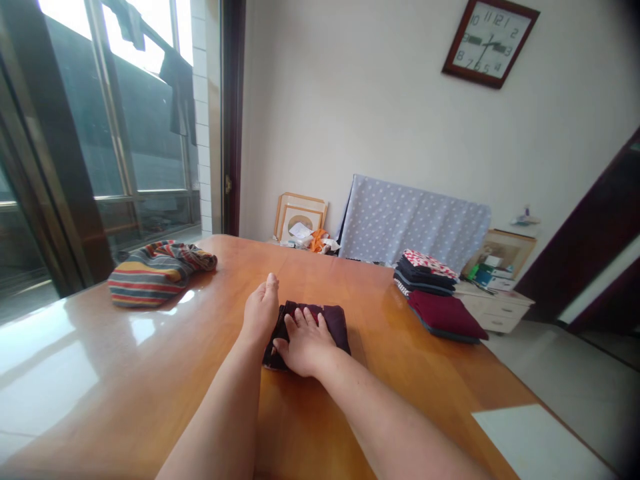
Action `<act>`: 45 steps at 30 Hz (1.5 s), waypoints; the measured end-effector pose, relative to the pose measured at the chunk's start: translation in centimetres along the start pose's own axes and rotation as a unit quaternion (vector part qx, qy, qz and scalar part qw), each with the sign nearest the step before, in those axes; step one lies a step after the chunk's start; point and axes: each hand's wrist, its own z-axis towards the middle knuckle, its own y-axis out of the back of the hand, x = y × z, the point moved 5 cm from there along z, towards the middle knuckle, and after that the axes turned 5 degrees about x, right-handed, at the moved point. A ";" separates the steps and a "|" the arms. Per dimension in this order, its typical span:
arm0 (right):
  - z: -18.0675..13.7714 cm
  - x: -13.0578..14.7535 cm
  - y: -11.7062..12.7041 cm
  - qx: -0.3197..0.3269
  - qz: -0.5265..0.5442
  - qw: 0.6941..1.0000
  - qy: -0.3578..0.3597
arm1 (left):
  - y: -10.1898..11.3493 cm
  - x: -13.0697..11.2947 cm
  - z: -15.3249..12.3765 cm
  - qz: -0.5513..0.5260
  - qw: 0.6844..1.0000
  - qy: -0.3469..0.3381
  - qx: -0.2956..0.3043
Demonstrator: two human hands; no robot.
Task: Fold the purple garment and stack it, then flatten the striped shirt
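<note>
A dark purple folded garment (336, 323) lies as a small bundle on the wooden table (200, 400) in front of me. My right hand (307, 343) rests flat on top of it, fingers spread. At the bundle's left edge my left hand (263, 310) stands on its side, fingers stretched out and the palm turned toward the cloth. Neither hand grips anything. The garment's exact kind cannot be made out in its folded state.
A striped garment (155, 273) lies crumpled at the table's left. On the right are a stack of folded clothes (425, 273) and a maroon folded garment (445, 315). A white sheet (537, 440) lies near the right edge. Beyond stands a cloth-covered piece (410, 220).
</note>
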 end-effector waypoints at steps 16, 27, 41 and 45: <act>-1.2 -6.7 8.0 -0.136 0.112 0.981 -0.082 | -5.3 -1.7 -3.2 0.214 0.946 -0.124 0.212; -0.9 -7.9 1.1 -0.015 0.103 0.985 -0.137 | -6.9 1.7 -4.4 0.468 0.832 -0.115 0.274; -1.0 -8.7 0.3 -0.019 0.114 0.983 -0.141 | -7.4 3.0 -4.4 0.523 0.811 -0.085 0.249; -1.3 -8.8 0.3 -0.047 0.115 0.983 -0.138 | -7.5 3.2 -4.4 0.524 0.812 -0.084 0.242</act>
